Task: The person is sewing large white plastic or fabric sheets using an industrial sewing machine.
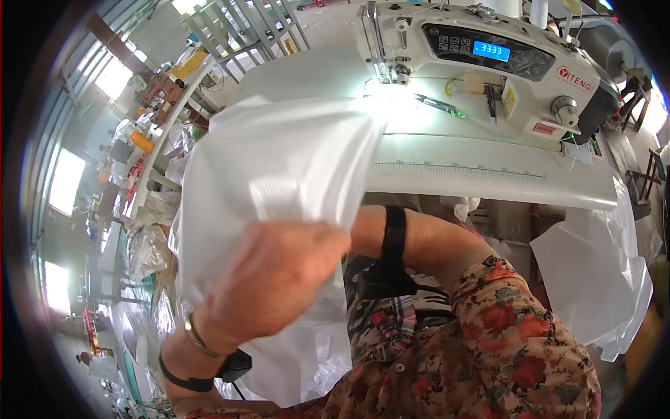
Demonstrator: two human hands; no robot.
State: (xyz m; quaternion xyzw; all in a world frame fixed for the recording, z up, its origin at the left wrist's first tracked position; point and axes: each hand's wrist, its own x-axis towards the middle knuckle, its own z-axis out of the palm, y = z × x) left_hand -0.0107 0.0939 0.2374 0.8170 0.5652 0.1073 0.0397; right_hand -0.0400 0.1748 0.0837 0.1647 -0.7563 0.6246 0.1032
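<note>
My left hand (269, 283) is closed on the near edge of a sheet of thin white translucent fabric (279, 164), lifted between me and the sewing table. The sheet reaches up to the lit needle area (391, 80) of a white industrial sewing machine (488, 63). My right forearm, with a black strap around it and a floral sleeve, crosses behind the sheet; my right hand (356, 230) is almost wholly hidden by the fabric and my left hand, so its grip cannot be seen.
The white machine table (488, 178) has a ruler strip along its front edge and small scissors (440, 105) under the machine arm. More white sheets hang at the right (593, 272) and lie piled at the lower left. A long workshop with other tables runs along the left.
</note>
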